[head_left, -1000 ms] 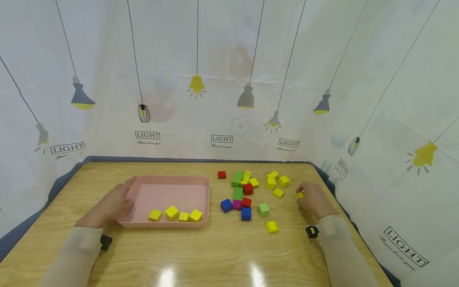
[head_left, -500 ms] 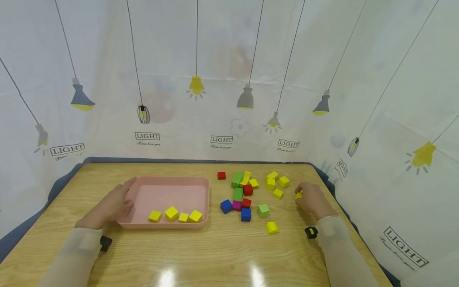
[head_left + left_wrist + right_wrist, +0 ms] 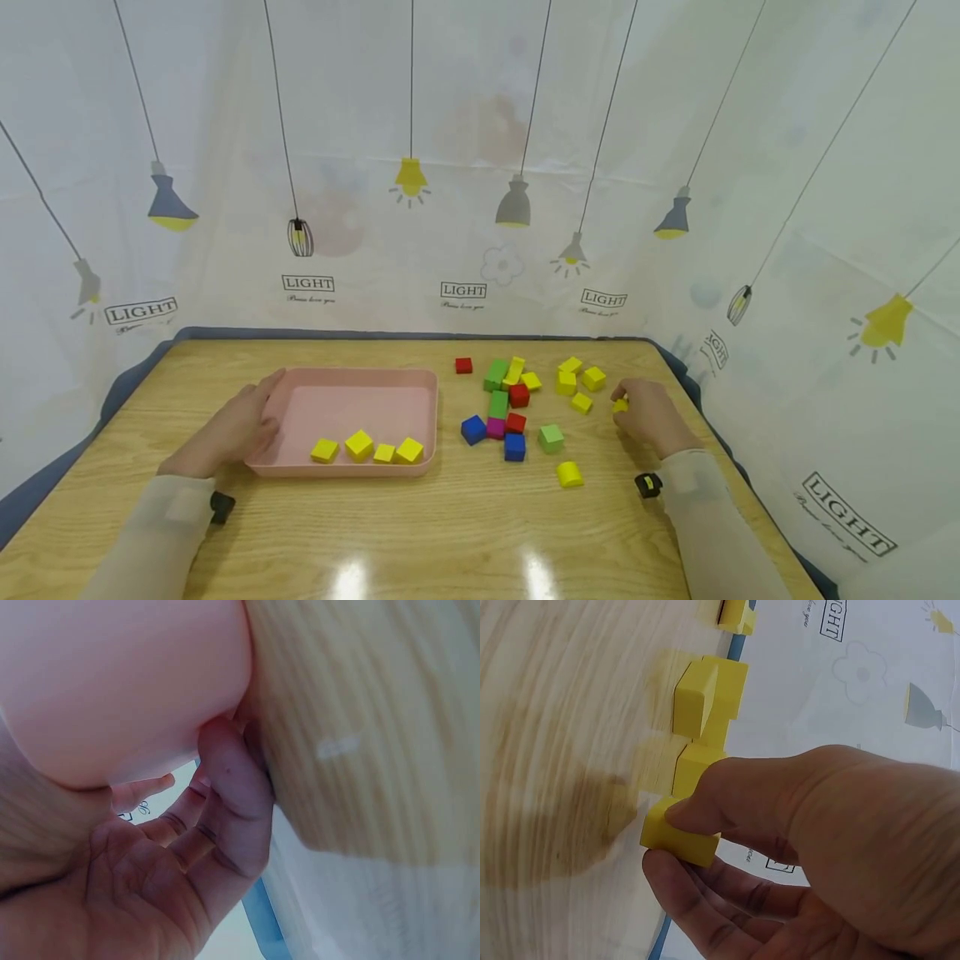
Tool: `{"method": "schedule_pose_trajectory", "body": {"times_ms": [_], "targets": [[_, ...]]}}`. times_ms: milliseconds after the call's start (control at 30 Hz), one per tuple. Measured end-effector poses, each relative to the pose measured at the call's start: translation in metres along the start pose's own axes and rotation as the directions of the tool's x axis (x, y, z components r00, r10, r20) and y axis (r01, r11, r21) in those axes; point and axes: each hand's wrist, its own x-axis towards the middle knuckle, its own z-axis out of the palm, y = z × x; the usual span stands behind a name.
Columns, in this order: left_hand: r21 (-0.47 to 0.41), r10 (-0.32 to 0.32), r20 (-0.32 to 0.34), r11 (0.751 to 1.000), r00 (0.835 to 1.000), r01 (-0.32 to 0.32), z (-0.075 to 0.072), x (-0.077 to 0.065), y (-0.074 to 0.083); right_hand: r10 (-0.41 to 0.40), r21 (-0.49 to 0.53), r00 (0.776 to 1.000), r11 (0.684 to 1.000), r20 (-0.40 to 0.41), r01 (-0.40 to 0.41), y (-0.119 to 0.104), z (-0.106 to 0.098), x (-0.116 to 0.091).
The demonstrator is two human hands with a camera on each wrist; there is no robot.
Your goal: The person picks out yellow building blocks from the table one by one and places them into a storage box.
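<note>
My left hand [image 3: 228,429] grips the left end of a pink tray [image 3: 341,471]. In the left wrist view its curled fingers reach the underside of the tray [image 3: 135,682]. Several yellow blocks [image 3: 359,447] lie along the tray's near side. At the right of the table, my right hand [image 3: 651,417] pinches a yellow block [image 3: 676,834] between thumb and fingers. Just beyond it in the right wrist view are more yellow blocks [image 3: 694,701]. In the head view that group of loose yellow blocks [image 3: 566,383] lies left of the right hand.
Between tray and right hand lie green blocks [image 3: 498,406], red blocks [image 3: 519,395], blue blocks [image 3: 514,447] and a magenta block [image 3: 496,428]. A light green block [image 3: 551,439] and a rounded yellow block [image 3: 570,474] sit nearer me. A printed curtain [image 3: 360,308] surrounds the wooden table [image 3: 420,533].
The right hand has shifted slightly left with the yellow block between its fingers. The left hand and the tray stay where they were.
</note>
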Motion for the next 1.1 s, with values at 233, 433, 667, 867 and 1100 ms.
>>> {"method": "schedule_pose_trajectory", "body": {"times_ms": [233, 433, 667, 867, 1100], "targets": [[-0.004, 0.002, 0.004, 1.0, 1.0, -0.002, -0.001, 0.0, 0.0, -0.043, 0.017, 0.999, 0.999, -0.028, 0.043, -0.017, 0.001, 0.002], [0.003, 0.01, -0.002, 1.0, 1.0, -0.01, 0.0, 0.002, -0.002, -0.129, -0.01, 0.988, 0.992, -0.084, 0.129, -0.042, 0.002, -0.001], [0.001, -0.002, 0.01, 1.0, 1.0, 0.002, -0.001, 0.003, -0.003, -0.204, -0.009, 0.974, 0.979, -0.104, 0.204, -0.078, 0.002, -0.004], [0.001, -0.004, 0.013, 1.0, 1.0, 0.004, -0.002, 0.001, -0.001, -0.255, 0.042, 0.963, 0.965, -0.087, 0.259, -0.114, 0.005, -0.005], [-0.002, 0.007, 0.009, 1.0, 1.0, -0.007, -0.001, 0.002, -0.001, -0.293, 0.053, 0.955, 0.954, -0.052, 0.296, -0.156, 0.012, -0.004]]}}
